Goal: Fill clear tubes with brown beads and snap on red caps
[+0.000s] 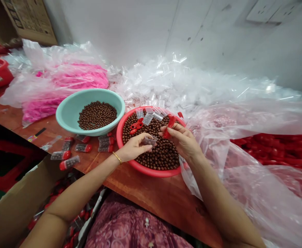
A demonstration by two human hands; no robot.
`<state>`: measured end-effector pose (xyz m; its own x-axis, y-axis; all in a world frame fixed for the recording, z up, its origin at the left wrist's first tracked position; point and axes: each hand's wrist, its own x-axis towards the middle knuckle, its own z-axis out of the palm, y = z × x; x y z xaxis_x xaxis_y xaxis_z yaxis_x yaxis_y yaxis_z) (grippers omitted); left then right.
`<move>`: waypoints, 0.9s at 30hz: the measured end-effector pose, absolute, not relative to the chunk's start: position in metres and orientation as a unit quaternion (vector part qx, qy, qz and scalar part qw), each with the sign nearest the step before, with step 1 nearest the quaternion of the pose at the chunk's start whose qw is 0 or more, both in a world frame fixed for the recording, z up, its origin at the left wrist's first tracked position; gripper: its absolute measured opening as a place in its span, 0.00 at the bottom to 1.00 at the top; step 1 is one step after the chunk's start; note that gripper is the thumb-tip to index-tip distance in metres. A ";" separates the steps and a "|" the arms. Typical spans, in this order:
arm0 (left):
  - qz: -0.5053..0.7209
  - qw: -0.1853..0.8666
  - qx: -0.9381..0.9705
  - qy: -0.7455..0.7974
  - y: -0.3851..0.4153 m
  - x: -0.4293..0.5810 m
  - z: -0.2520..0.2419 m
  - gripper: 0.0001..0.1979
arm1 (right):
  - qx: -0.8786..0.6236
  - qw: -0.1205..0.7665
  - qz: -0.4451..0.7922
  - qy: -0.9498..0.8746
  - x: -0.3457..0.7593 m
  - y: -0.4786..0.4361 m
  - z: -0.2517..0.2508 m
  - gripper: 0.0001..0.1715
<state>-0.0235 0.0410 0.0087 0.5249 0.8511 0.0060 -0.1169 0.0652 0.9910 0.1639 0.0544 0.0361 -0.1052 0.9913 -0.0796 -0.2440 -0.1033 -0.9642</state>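
Note:
My left hand (134,147) pinches a small clear plastic tube (150,140) filled with brown balls, held over a red bowl (130,159) of brown chocolate balls (163,155). My right hand (181,138) grips a red cap (169,124) just to the right of the tube. Loose red caps (136,125) and empty clear tubes (148,115) lie on the balls at the bowl's far side. A gold bangle sits on my left wrist.
A teal bowl (69,112) holds more brown balls. Several filled, red-capped tubes (70,151) lie on the wooden table (153,196). A heap of clear tubes (187,86), pink items in bags (75,81), a bag of red caps (274,150), a cardboard box (13,203).

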 end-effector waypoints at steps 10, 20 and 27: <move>0.319 0.693 0.585 0.276 0.043 -0.030 0.012 0.19 | -0.345 0.580 0.594 -0.438 0.125 0.052 0.032 0.19; 0.362 0.671 0.580 0.286 0.041 -0.028 0.010 0.18 | -0.406 0.533 0.281 -0.687 0.142 0.033 0.025 0.07; 0.374 0.635 0.585 0.337 0.036 -0.027 0.011 0.20 | -0.318 0.470 0.079 -0.820 0.140 0.021 0.017 0.26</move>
<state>-0.0266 0.0362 0.0106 0.4926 0.8702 0.0093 -0.0808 0.0351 0.9961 0.1399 0.0215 0.0167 -0.3557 0.5948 0.7209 0.4461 0.7858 -0.4283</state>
